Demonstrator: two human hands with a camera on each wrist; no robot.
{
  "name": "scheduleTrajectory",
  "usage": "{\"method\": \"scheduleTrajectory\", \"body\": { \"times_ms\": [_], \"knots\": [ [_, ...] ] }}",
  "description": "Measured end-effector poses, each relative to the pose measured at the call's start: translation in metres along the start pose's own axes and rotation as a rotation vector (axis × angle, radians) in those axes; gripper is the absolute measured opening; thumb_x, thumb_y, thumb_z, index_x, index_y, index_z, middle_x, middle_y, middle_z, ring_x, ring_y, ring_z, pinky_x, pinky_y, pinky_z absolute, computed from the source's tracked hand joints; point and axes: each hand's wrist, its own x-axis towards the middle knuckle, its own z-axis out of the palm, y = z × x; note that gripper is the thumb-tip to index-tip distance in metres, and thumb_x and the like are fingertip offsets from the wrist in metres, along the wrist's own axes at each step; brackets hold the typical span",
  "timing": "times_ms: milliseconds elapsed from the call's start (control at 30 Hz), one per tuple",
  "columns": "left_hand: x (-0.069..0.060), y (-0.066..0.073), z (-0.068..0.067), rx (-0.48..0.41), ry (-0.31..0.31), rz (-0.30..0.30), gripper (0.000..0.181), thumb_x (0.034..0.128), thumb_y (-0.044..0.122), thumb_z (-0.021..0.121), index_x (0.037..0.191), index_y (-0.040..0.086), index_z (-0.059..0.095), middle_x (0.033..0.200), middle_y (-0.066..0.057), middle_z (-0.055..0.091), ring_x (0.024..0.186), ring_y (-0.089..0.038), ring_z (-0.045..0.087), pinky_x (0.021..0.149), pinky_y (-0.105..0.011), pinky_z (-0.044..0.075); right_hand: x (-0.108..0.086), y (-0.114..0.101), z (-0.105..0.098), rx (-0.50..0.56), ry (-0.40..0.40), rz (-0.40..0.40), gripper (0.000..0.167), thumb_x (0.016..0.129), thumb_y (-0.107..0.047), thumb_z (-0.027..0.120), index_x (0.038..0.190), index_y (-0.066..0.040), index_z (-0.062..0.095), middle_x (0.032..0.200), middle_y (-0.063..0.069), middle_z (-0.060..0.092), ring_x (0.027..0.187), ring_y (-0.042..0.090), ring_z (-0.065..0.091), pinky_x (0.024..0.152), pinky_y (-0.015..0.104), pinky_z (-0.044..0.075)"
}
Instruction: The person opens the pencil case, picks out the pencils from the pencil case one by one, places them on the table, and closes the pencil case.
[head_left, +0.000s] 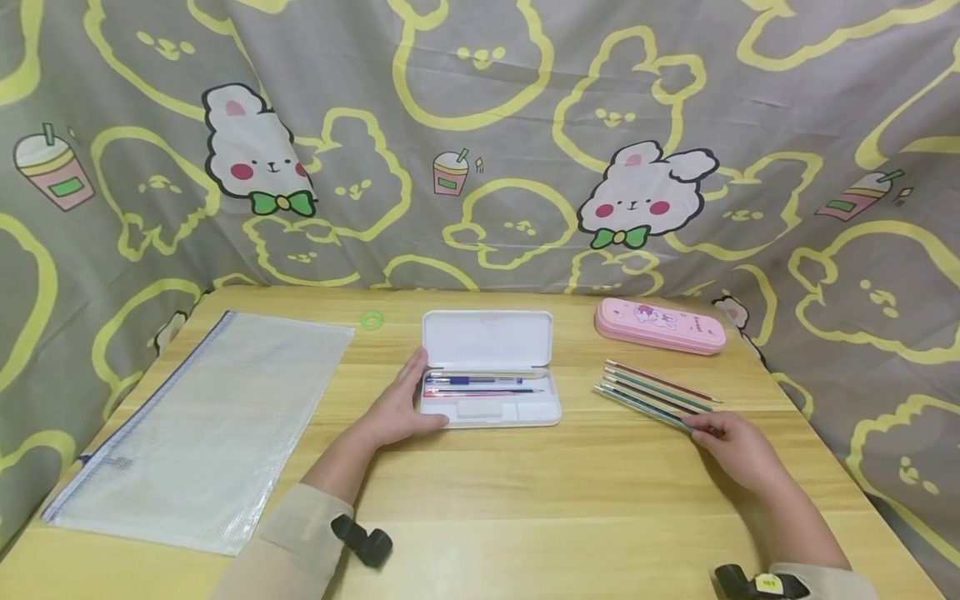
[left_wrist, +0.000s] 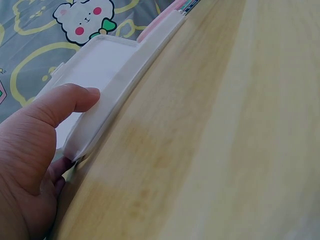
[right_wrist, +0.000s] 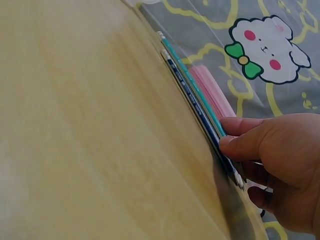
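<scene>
My left hand grips the left end of an open white pencil box, thumb over its front edge. The box lies flat with its lid tipped back. Inside are a blue pen, a dark pencil and a whitish block. To the right, several pencils lie side by side, among them a dark red pencil. My right hand pinches the near end of a pencil between thumb and forefinger. In the right wrist view, a teal pencil and a dark blue pencil run into that hand.
A pink pencil case sits at the back right. A translucent zip pouch covers the table's left side. Near the back edge lies a green ring. A patterned grey curtain hangs behind the wooden table.
</scene>
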Motion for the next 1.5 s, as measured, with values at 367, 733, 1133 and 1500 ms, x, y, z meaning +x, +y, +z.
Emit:
{"method": "scheduleTrajectory", "body": {
  "times_ms": [367,733,1133,1500],
  "knots": [
    [0.000,0.001,-0.001,0.005,0.003,0.000,0.117,0.0732,0.030,0.082,0.157,0.002,0.005,0.166,-0.014,0.001,0.153,-0.034,0.003,0.123,-0.052,0.011,-0.005,0.004,0.001,0.009,0.003,0.036,0.024,0.097,-0.012,0.058,0.115,0.001,0.069,0.123,0.029,0.061,0.112,0.048,0.057,0.089,0.058,0.048],
    [0.000,0.000,0.000,0.010,0.002,0.000,0.118,0.0738,0.031,0.082,0.157,0.002,0.004,0.166,-0.014,0.000,0.153,-0.034,0.003,0.123,-0.052,0.011,-0.005,0.003,0.002,-0.009,0.015,0.028,0.022,0.095,-0.011,0.061,0.113,-0.001,0.071,0.118,0.026,0.065,0.110,0.045,0.060,0.088,0.051,0.051],
    [0.000,0.000,-0.001,0.009,-0.003,-0.011,0.118,0.0740,0.033,0.082,0.157,0.003,0.003,0.166,-0.013,0.000,0.153,-0.034,0.003,0.123,-0.052,0.011,0.008,-0.007,0.007,-0.028,0.047,-0.015,0.022,0.094,-0.016,0.064,0.111,-0.004,0.072,0.114,0.022,0.068,0.104,0.038,0.064,0.085,0.048,0.051],
    [0.000,0.000,-0.001,0.018,-0.006,-0.021,0.119,0.0739,0.033,0.082,0.158,0.005,0.002,0.166,-0.012,-0.001,0.153,-0.033,0.003,0.123,-0.052,0.011,0.050,-0.070,0.022,0.056,-0.024,-0.118,0.022,0.093,-0.012,0.063,0.112,-0.007,0.072,0.112,0.015,0.070,0.106,0.031,0.062,0.090,0.048,0.050]
  ]
}}
